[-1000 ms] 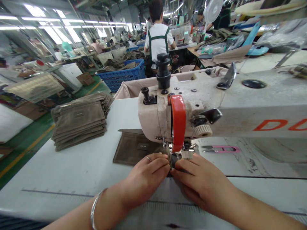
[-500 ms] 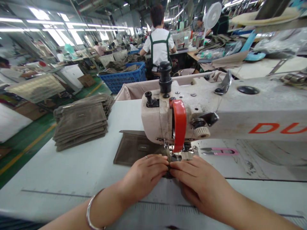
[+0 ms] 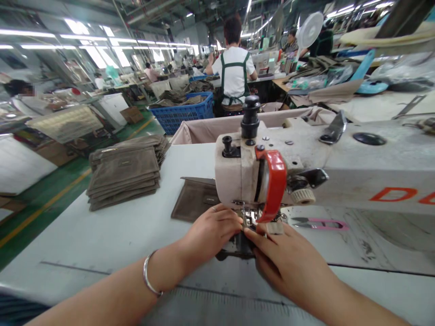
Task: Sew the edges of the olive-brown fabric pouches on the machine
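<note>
A dark brown fabric pouch (image 3: 192,201) with a small label lies on the sewing machine bed, its right end running under the presser foot. My left hand (image 3: 212,231) is on the pouch's near right part, fingers together and gripping its edge. Close beside the needle, my right hand (image 3: 288,253) has its fingers bent and pinched at the same edge; the fingertips are partly hidden by the machine. The white sewing machine (image 3: 231,176) stands over the work, and its red guard (image 3: 273,185) hangs just above my right fingers.
A stack of brown pouches (image 3: 124,174) sits on the table at left. Pink-handled thread snips (image 3: 319,223) lie right of the needle. Behind the table are a fabric-lined trough (image 3: 204,129), a blue crate (image 3: 183,115) and a person in a white shirt (image 3: 234,68).
The view has shifted, so the machine and table sit farther right. The pouch has moved away from me along the needle, uncovering the dark plate near my fingers. Both hands remain at its edge.
</note>
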`<state>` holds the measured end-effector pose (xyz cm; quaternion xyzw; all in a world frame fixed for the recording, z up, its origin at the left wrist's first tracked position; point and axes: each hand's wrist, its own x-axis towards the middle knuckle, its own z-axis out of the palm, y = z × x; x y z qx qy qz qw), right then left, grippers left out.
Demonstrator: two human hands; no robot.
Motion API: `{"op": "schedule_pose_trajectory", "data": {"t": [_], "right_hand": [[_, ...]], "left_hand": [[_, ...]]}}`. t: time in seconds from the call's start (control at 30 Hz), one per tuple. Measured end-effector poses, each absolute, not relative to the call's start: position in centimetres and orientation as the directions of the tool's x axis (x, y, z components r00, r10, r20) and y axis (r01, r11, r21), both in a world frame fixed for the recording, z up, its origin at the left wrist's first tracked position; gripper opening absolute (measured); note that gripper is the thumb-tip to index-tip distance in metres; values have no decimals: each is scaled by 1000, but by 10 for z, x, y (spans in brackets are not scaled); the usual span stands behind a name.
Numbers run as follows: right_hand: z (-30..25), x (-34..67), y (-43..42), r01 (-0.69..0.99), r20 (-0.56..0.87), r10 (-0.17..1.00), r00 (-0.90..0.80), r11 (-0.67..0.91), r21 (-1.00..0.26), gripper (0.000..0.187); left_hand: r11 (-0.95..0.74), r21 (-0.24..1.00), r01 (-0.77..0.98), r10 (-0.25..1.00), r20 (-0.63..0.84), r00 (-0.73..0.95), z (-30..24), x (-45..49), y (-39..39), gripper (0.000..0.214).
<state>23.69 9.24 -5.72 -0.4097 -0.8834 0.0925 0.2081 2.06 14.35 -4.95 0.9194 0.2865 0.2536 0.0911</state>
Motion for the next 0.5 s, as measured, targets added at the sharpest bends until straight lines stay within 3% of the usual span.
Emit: {"op": "schedule_pose_trajectory", "data": {"t": [0.5], "right_hand": [[-61, 233, 98, 749, 287, 790, -542, 609, -262, 40]], "left_hand": [[-726, 344, 596, 688, 384, 616, -64, 21, 173, 16]]}}
